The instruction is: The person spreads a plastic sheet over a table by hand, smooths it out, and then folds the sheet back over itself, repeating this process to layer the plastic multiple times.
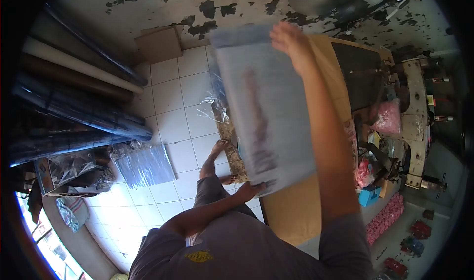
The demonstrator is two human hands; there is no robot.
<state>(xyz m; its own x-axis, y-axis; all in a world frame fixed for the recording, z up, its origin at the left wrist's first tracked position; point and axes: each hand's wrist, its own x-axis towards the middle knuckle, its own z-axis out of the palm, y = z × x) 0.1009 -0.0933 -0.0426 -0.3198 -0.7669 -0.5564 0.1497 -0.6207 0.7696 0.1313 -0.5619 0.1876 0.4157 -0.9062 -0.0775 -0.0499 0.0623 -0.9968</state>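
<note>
A large translucent grey plastic sheet hangs or stands tilted over the brown work table. At its near lower corner, my left hand is closed with the sheet's edge between its fingers. My right hand is at the sheet's far upper edge, its fingers stretched out and slightly blurred, the palm turned toward the sheet. Dark smudges, perhaps something seen through the plastic, show down the sheet's middle.
Long rolls lean at the left. A stack of clear plastic lies on the tiled floor near a cardboard piece. Right of the table are a metal machine, a pink bag and a blue box.
</note>
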